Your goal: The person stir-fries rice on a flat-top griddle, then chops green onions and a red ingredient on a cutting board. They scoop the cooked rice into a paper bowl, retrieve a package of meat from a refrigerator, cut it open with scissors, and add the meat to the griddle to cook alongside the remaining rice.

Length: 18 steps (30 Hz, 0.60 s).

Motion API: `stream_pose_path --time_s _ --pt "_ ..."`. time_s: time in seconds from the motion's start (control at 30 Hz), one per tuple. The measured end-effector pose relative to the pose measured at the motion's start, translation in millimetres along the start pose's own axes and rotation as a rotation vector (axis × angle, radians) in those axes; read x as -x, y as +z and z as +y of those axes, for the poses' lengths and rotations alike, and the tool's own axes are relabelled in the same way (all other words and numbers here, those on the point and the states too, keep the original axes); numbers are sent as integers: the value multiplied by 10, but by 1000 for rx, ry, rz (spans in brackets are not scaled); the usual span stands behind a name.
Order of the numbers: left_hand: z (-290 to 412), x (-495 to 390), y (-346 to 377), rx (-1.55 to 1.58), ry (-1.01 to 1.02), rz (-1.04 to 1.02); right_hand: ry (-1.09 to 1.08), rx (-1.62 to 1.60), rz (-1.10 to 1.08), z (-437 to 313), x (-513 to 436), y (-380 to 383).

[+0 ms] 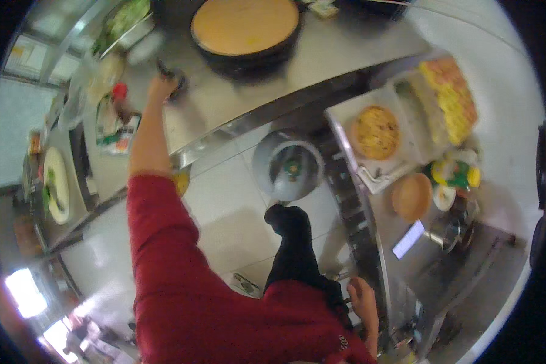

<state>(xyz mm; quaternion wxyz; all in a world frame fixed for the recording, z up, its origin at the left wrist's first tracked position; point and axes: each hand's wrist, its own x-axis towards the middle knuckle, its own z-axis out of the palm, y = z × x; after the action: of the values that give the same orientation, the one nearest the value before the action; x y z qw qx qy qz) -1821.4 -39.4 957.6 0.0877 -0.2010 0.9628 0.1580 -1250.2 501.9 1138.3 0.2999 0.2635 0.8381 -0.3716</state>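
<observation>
My left hand (165,87) reaches far out over the steel counter (218,107) at the upper left, closed around a dark object (178,84) that is blurred; its kind cannot be told. To the right of this hand stands a large round dark pan or griddle (250,63) with a flat orange-tan surface. A red-capped container (119,91) and a printed packet (116,132) lie on the near left side of the hand. My right hand (363,295) hangs low beside my waist, near the edge of the right-hand table, its fingers curled; whether it holds anything cannot be seen.
On the right table are a white tray (336,109) with a round yellow food (376,132), a brown bowl (412,196), a phone-like slab (408,240) and bottles. A grey bucket (261,166) stands on the tiled floor. Greens fill a metal container (139,32); a long white dish (57,182) stands left.
</observation>
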Motion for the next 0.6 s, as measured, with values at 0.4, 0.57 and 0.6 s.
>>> stream_pose_path --time_s 0.4,0.57,0.6 --pt "2190 7305 -21 696 997 -1219 -386 -636 263 822 1645 -619" --pt "3599 9398 214 348 1376 -1585 -216 -789 753 2581 2429 -1153" --pt "3827 9764 265 397 1523 -1599 -208 -734 852 2917 2606 -1394"
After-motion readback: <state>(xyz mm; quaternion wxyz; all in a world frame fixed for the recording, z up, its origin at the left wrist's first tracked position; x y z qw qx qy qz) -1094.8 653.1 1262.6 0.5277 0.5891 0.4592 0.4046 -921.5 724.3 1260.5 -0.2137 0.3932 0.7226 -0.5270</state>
